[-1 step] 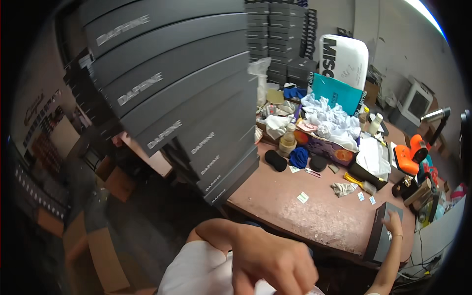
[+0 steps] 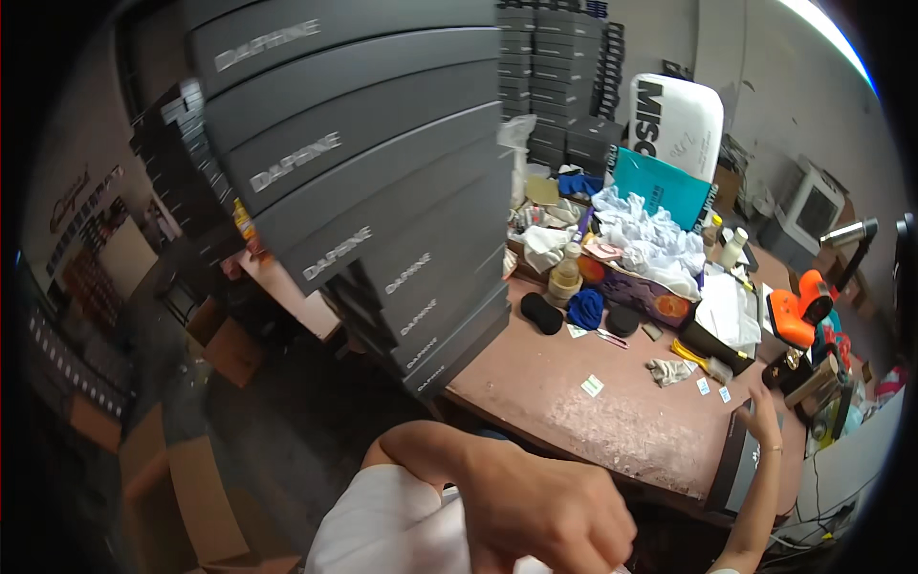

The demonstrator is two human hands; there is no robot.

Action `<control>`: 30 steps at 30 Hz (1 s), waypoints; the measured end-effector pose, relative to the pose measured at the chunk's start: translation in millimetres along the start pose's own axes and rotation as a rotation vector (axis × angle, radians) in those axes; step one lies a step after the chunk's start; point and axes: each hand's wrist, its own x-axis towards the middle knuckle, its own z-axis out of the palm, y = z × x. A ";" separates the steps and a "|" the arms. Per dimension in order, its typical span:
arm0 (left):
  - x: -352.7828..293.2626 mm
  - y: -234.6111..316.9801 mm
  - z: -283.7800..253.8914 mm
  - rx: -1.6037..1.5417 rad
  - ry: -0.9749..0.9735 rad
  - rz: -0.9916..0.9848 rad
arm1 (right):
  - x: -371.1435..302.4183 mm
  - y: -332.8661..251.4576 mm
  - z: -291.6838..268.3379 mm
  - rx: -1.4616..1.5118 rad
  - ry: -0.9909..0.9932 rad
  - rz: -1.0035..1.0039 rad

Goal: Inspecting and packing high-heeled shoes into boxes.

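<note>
My left hand (image 2: 564,521) is close to the camera at the lower middle, in front of the table's near edge. Its fingers are bent under with the knuckles up, so whatever they may hold is hidden. At the table's right side my right hand (image 2: 761,421) reaches over the far end of a flat dark grey shoebox (image 2: 734,471). Its fingers are stretched out, and nothing shows between them. Whether they touch the box I cannot tell.
A tall stack of dark shoeboxes (image 2: 382,191) rises at the table's left. On the brown table (image 2: 535,383) are crumpled white paper (image 2: 636,234), a yellow-handled brush (image 2: 703,362), a bottle (image 2: 566,275) and an orange device (image 2: 798,308). Open cardboard cartons (image 2: 206,497) stand on the floor.
My right hand has shifted slightly toward the far end of the shoebox. My left hand has moved a little to the right. The view has shifted slightly.
</note>
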 end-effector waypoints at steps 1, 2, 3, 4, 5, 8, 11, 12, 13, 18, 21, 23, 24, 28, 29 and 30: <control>5.6 3.8 6.8 0.100 0.036 0.016 | 21.8 -67.5 -37.7 0.145 0.119 -0.229; 9.3 7.3 14.8 0.026 0.002 -0.022 | 36.6 -156.6 -72.1 0.133 0.194 -0.317; 7.9 8.3 19.7 -0.060 -0.042 -0.039 | 45.0 -215.5 -105.8 0.179 0.254 -0.434; 4.8 10.3 23.9 -0.148 -0.088 -0.055 | 48.0 -271.9 -141.5 0.200 0.320 -0.581; 2.5 16.8 32.4 -0.210 -0.072 -0.046 | 46.1 -333.3 -174.4 0.229 0.448 -0.764; -11.7 38.5 62.6 -0.272 -0.003 0.028 | 9.7 -497.2 -276.1 0.220 0.795 -1.144; -31.3 37.0 64.4 -0.255 0.027 0.148 | 0.5 -589.7 -351.3 0.010 1.250 -1.388; -39.0 47.8 64.3 -0.156 0.123 0.090 | -4.2 -627.2 -372.6 -0.039 1.414 -1.443; -47.9 53.9 62.7 -0.079 0.200 0.045 | -13.1 -649.4 -387.1 -0.175 1.444 -1.403; -70.7 48.3 74.9 0.080 0.368 -0.153 | -21.7 -695.2 -419.6 -0.721 1.348 -1.011; -70.2 43.1 74.4 0.160 0.372 -0.203 | -10.1 -686.7 -425.7 -0.750 1.404 -1.040; -67.8 41.9 67.0 0.254 0.347 -0.304 | 8.1 -658.7 -430.2 -0.730 1.465 -1.027; -65.2 40.4 60.7 0.316 0.384 -0.310 | 19.2 -633.1 -430.9 -0.689 1.453 -1.024; -67.6 16.7 33.7 0.479 0.823 -0.310 | 32.3 -477.0 -423.0 -0.363 1.436 -1.057; -75.4 16.7 26.0 0.539 0.972 -0.301 | 33.7 -448.5 -403.4 -0.205 1.436 -1.094; -84.6 14.2 10.1 0.546 1.059 -0.255 | 33.0 -417.1 -370.2 -0.046 1.427 -1.122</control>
